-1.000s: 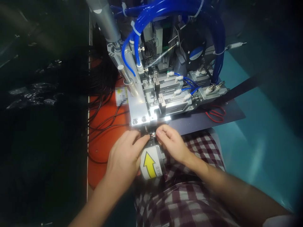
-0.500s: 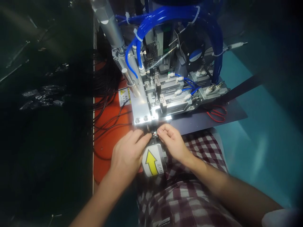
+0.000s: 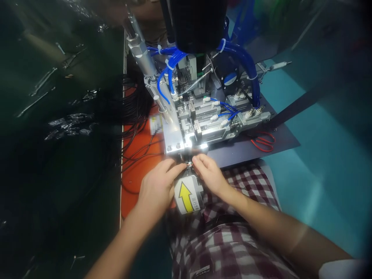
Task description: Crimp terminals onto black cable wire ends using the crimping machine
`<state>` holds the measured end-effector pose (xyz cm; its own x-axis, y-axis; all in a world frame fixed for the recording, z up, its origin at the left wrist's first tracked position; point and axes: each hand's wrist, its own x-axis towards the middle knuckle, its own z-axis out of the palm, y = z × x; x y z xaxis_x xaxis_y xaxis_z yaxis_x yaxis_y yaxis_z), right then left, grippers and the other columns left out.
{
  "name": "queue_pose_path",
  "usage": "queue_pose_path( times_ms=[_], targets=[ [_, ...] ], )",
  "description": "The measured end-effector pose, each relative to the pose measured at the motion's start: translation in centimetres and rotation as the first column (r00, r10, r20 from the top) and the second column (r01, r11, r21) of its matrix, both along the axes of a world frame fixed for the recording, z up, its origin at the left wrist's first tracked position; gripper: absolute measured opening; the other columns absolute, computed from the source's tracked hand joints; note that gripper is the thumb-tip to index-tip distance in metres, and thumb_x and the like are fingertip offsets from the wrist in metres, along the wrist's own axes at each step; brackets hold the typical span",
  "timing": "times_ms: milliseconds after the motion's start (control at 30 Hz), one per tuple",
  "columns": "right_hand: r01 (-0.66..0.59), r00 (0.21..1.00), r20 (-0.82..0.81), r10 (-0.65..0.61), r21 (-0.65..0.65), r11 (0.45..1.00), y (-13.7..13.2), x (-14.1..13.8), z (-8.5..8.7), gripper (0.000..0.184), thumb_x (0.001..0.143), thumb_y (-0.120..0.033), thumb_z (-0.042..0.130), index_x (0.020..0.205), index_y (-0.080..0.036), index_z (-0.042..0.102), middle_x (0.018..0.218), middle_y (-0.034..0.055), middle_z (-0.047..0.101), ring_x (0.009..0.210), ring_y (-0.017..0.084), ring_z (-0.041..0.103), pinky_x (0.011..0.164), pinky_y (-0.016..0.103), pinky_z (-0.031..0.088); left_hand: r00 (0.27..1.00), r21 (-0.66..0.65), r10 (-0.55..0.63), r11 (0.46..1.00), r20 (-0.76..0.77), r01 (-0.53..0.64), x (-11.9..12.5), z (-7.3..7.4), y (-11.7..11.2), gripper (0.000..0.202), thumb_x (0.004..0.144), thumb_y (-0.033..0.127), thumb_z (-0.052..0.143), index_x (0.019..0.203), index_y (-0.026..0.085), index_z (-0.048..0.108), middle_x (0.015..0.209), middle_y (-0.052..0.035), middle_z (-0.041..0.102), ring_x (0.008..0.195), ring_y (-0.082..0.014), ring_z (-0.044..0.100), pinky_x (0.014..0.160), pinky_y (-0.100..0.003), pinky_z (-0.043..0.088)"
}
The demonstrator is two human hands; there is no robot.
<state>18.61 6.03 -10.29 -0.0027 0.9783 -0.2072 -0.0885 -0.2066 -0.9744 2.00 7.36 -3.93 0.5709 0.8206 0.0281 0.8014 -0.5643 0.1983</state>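
1. Closest in: the person's maroon-and-white checked garment point(image 3: 232, 252), filling the bottom of the view.
2. Next up, a white label point(image 3: 186, 195) with a fat yellow arrow, wrapped on a rounded housing right between the forearms.
3. Just past that, the left hand point(image 3: 158, 178) comes in from one side, thumb stretched toward a tiny part point(image 3: 190, 164). Its grip looks narrow, but can't tell if it's actually pinching anything.
4. The right hand point(image 3: 209, 172) meets it from the other side, fingers bunched, grip narrow too. Same deal, the contact's too small to make out.
5. That tiny part sits between the fingertips, just in front of the shiny metal plate point(image 3: 173, 137).
6. Off left, black cables point(image 3: 132, 131) run over the orange-red counter point(image 3: 130, 201); on the right, red loops point(image 3: 264, 142) lie on a grey panel point(image 3: 280, 135).
7. Behind the plate: silver pneumatic cylinders point(image 3: 213, 133) with white fittings.
8. Farther back, zip-tied blue tubing point(image 3: 251, 62) arches around, with a black cylinder point(image 3: 199, 25) at the top.
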Motion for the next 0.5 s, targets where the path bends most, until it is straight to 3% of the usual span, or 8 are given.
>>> queue_pose_path(
  times_ms=[267,400,500],
  targets=[
    [0.071,0.997,0.022,-0.073,0.087,0.994,-0.3,-0.6,-0.1,0.029,0.089,-0.039,0.052,0.069,-0.021,0.045,0.060,-0.0058,0.040,0.054,0.011,0.036,0.051,0.025,0.029,0.999,-0.007,0.025,1.000,0.047,-0.024,-0.1,-0.3,-0.5,0.042,0.085,0.005,0.040,0.113,0.021,0.068,0.098,-0.0069,0.063,0.088,-0.0193,0.060,0.067,-0.028,0.049],
    [0.030,1.000,-0.012,-0.029,0.071,0.997,-0.2,-0.3,-0.1,0.030,0.088,-0.041,0.051,0.068,-0.021,0.043,0.057,-0.0066,0.042,0.049,0.010,0.035,0.048,0.024,0.027,0.972,0.026,0.037,0.999,0.232,-0.044,-3.0,-1.2,-1.5,0.034,0.093,0.012,0.038,0.114,0.018,0.064,0.100,-0.0076,0.062,0.093,-0.0189,0.057,0.080,-0.032,0.050],
    [0.012,1.000,-0.027,-0.010,0.063,0.998,-0.1,-0.2,0.0,0.030,0.087,-0.042,0.053,0.068,-0.021,0.044,0.056,-0.0068,0.043,0.048,0.009,0.034,0.046,0.023,0.026,0.965,-0.029,0.114,0.994,0.236,-0.110,-6.2,-1.0,-2.2,0.023,0.094,0.021,0.044,0.104,0.019,0.064,0.099,-0.0065,0.063,0.096,-0.0195,0.057,0.084,-0.034,0.049]
  ],
)
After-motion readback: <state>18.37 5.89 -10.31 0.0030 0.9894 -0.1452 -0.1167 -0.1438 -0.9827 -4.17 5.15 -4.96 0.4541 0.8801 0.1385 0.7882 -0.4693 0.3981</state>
